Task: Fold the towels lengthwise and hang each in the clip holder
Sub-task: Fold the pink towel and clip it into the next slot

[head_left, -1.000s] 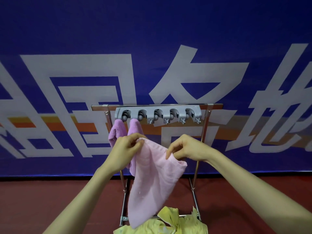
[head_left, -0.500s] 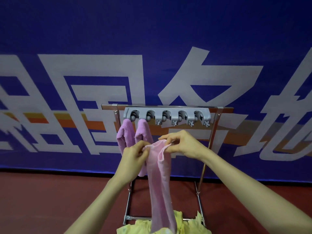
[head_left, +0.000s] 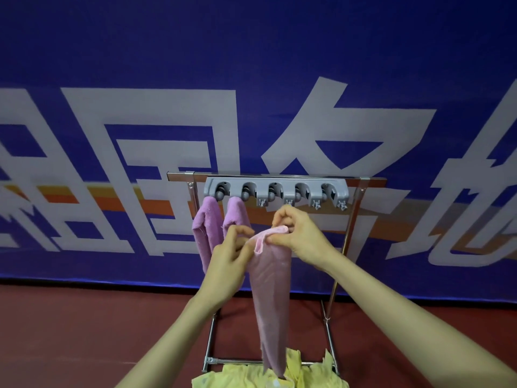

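Blue banner (head_left: pixel 251 51) (white lettering) above red floor (head_left: pixel 84 331).

The one view comes from a wide-angle camera on the person's head. It stands close in front of the metal rack (head_left: pixel 366 180), faces it squarely and tips a little downward. The grey clip holder (head_left: pixel 275 190) sits at mid-frame, within arm's reach. Both forearms rise from the near bottom edge, and the left hand (head_left: pixel 229 259) and right hand (head_left: pixel 299 236) meet at the centre on the pink towel (head_left: pixel 270 289). Beyond the rack, the blue banner (head_left: pixel 251 65) fills the far upper two thirds of the view. The red floor (head_left: pixel 84 331) runs across the near bottom.
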`<move>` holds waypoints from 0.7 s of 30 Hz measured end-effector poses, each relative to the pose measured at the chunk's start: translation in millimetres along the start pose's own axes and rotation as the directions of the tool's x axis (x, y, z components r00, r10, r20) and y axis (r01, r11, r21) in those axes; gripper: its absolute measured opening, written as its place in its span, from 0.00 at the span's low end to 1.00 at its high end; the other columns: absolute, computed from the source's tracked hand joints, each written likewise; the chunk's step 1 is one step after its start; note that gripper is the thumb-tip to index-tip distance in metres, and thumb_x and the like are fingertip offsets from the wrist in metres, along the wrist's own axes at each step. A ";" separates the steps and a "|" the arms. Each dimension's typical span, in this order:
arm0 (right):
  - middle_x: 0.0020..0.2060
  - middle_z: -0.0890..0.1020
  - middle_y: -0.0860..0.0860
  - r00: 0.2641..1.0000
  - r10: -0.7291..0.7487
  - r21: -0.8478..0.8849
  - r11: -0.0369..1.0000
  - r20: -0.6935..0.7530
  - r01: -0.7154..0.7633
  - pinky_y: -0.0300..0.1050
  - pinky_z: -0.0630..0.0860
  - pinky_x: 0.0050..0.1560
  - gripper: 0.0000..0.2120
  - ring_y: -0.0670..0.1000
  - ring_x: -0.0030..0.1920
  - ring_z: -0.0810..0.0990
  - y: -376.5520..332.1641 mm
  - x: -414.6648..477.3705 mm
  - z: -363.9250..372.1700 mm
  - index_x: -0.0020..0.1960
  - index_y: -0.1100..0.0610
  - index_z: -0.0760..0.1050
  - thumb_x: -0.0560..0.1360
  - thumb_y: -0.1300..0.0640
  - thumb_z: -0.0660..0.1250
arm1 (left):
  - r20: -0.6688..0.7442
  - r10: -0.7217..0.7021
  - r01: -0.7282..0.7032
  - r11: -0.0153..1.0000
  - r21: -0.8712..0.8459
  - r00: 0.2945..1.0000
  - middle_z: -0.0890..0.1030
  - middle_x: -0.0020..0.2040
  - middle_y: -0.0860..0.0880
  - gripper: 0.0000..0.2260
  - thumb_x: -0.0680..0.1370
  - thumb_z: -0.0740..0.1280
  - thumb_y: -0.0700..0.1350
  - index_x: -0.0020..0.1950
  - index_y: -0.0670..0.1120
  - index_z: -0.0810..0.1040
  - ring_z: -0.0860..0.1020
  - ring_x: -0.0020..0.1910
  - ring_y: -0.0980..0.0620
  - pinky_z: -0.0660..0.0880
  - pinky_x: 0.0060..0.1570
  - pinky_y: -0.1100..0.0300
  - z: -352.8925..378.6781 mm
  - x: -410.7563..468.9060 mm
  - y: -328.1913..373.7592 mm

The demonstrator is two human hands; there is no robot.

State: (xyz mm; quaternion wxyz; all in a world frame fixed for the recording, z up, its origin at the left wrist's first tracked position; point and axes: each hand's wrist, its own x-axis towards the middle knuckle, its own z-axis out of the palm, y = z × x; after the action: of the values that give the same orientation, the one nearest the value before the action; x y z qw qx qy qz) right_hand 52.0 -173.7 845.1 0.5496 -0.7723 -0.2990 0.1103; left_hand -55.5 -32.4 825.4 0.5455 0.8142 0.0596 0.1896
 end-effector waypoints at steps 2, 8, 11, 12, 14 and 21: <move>0.40 0.83 0.52 1.000 0.017 -0.016 1.000 -0.001 -0.017 0.47 0.78 0.49 0.11 0.50 0.42 0.81 -3.1 0.2 -3.4 0.47 0.56 0.78 0.67 0.63 0.75 | -0.025 -0.051 0.047 0.990 -0.129 0.998 0.80 0.34 0.58 0.05 0.81 0.61 0.43 0.52 0.53 0.74 0.74 0.33 0.60 0.72 0.35 0.65 0.1 -0.4 -0.2; 0.36 0.83 0.48 0.999 -0.036 0.048 0.998 0.021 0.035 0.38 0.76 0.45 0.04 0.42 0.39 0.79 -22.2 1.2 -12.3 0.42 0.59 0.82 0.70 0.66 0.71 | 0.159 -0.078 0.121 0.953 -0.278 0.984 0.83 0.45 0.54 0.10 0.78 0.65 0.39 0.58 0.46 0.76 0.80 0.46 0.64 0.74 0.44 0.72 -2.8 -1.5 -9.5; 0.36 0.80 0.47 0.995 -0.095 0.114 0.989 0.029 0.091 0.33 0.74 0.43 0.07 0.39 0.38 0.77 -47.2 4.4 -15.6 0.42 0.56 0.79 0.72 0.67 0.69 | 0.263 -0.151 0.209 0.956 -0.208 0.953 0.85 0.49 0.51 0.10 0.76 0.69 0.39 0.57 0.43 0.79 0.83 0.50 0.55 0.77 0.46 0.65 -0.8 6.4 -26.2; 0.36 0.80 0.48 0.992 -0.119 0.116 0.987 0.029 0.115 0.33 0.74 0.42 0.06 0.40 0.38 0.77 -55.9 6.1 -16.4 0.42 0.57 0.79 0.73 0.66 0.68 | 0.268 -0.193 0.249 0.948 -0.197 0.944 0.86 0.49 0.48 0.10 0.75 0.71 0.39 0.56 0.42 0.80 0.83 0.50 0.51 0.78 0.46 0.64 0.3 9.2 -33.4; 0.36 0.79 0.49 0.990 -0.139 0.121 0.983 0.004 0.138 0.34 0.74 0.39 0.02 0.42 0.37 0.76 -72.4 11.1 -19.1 0.44 0.59 0.77 0.75 0.64 0.67 | 0.263 -0.272 0.328 0.923 -0.201 0.926 0.85 0.49 0.44 0.11 0.74 0.72 0.40 0.55 0.40 0.81 0.83 0.51 0.47 0.80 0.46 0.61 3.3 14.8 -43.6; 0.39 0.77 0.53 0.960 -0.085 0.350 0.919 -0.268 0.179 0.44 0.74 0.42 0.04 0.50 0.41 0.76 -116.6 34.6 -33.6 0.42 0.57 0.73 0.76 0.62 0.66 | 0.395 -0.353 0.430 0.894 -0.124 0.848 0.85 0.51 0.48 0.16 0.70 0.76 0.41 0.55 0.48 0.79 0.83 0.52 0.52 0.79 0.52 0.58 12.8 22.4 -75.4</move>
State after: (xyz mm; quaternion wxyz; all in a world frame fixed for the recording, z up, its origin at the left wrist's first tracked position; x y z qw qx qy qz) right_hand 56.6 -154.5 969.8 0.7247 -0.6400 -0.2535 0.0301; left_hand -21.8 -6.7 757.9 0.6561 0.7438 0.1037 -0.0743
